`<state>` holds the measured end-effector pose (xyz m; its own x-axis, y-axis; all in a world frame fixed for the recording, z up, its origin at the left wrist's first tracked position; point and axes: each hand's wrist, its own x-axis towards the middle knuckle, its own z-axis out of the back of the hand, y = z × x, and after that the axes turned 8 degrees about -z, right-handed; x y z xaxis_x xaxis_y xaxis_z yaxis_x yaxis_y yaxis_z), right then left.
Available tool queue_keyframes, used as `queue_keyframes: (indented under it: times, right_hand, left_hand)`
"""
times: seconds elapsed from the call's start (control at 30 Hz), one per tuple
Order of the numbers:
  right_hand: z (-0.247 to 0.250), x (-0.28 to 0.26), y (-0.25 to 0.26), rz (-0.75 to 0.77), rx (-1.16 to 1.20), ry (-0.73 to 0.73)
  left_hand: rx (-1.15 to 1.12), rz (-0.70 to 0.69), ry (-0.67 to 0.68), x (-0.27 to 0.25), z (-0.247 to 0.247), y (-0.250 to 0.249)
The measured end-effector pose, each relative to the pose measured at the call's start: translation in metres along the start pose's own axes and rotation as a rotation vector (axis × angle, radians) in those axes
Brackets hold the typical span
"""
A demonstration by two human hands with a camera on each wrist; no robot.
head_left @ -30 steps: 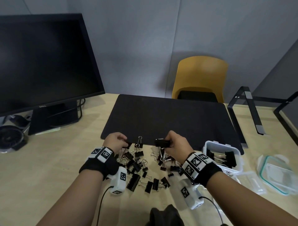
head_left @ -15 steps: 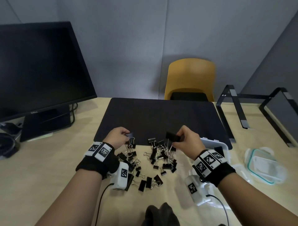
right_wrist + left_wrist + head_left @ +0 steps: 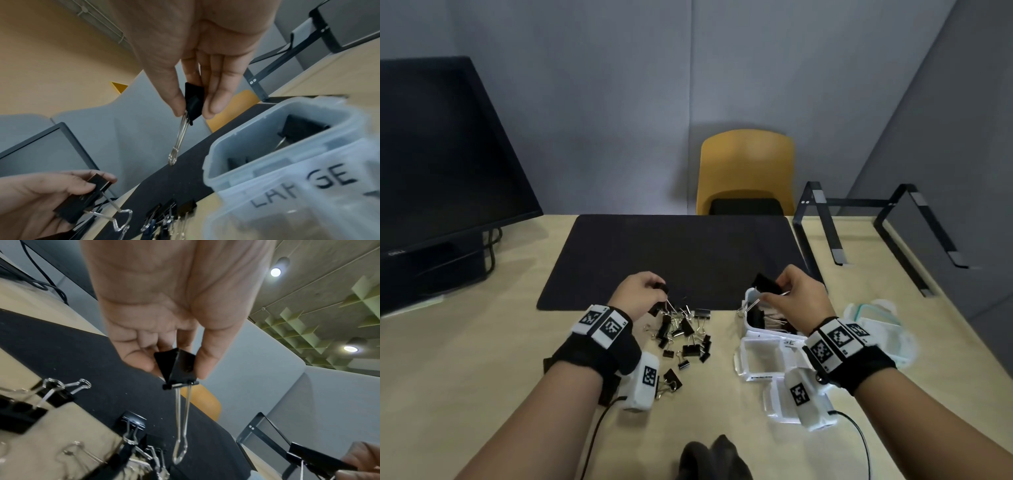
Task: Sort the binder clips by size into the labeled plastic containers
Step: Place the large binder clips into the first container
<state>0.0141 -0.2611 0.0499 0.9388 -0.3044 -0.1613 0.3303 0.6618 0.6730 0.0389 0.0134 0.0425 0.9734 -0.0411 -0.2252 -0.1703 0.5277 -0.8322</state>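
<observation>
My left hand (image 3: 643,293) pinches a large black binder clip (image 3: 178,368) by its body, wire handles hanging down, above the pile of black clips (image 3: 683,337) on the desk. My right hand (image 3: 791,291) pinches another large black clip (image 3: 193,101) between thumb and fingers, handles down, just left of and above the clear container labeled LARGE (image 3: 283,146). That container (image 3: 748,320) holds several big clips. Two more clear containers (image 3: 760,359) stand in front of it, nearer me; my right wrist hides part of them.
A black desk mat (image 3: 678,253) lies beyond the pile. A monitor (image 3: 445,161) stands at the left, a black metal stand (image 3: 876,222) at the back right. Container lids (image 3: 876,315) lie at the right. A yellow chair (image 3: 746,171) sits behind the desk.
My right hand carried its clip from over the pile rightward to the LARGE container. My left hand lifted a clip off the pile. The camera view tilted and shifted.
</observation>
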Motion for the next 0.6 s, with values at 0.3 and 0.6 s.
queue_keyframes:
  times: [0.3, 0.6]
  right_hand:
    - [0.022, 0.0, -0.047, -0.084, -0.04, -0.11]
    - [0.014, 0.003, -0.065, -0.038, -0.196, -0.041]
  left_hand:
    - [-0.177, -0.012, 0.069, -0.004, -0.051, -0.032]
    - [-0.312, -0.01, 0.015, -0.003, -0.088, -0.045]
